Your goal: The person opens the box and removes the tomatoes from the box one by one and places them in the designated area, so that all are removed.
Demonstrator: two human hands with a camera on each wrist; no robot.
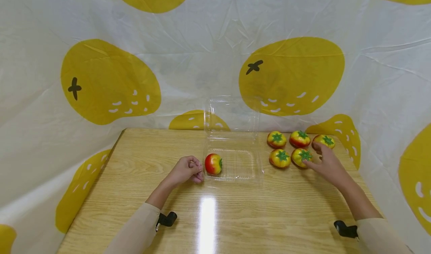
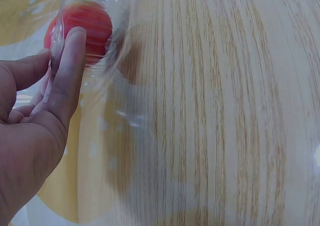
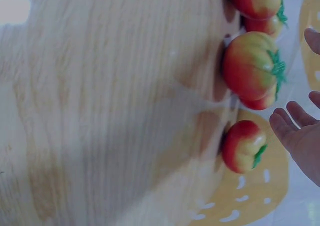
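The left hand rests on the wooden table, fingers loosely curled and holding nothing, its fingertips against the left wall of the clear plastic clamshell box. Just past that wall, inside the tray's left end, lies one toy tomato — red and yellow, tipped on its side. The left wrist view shows the thumb pressed to the clear plastic with the red fruit right behind it. The box lid stands upright at the back.

The right hand lies spread and relaxed over the cluster of tomatoes to the right of the box; its fingers reach the near-right tomato and the far-right one, gripping neither.

Count — six toy tomatoes in all: one in the tray, five on the table in two rows, three behind and two in front. One box. A white cloth with yellow fruit prints hangs around the table.
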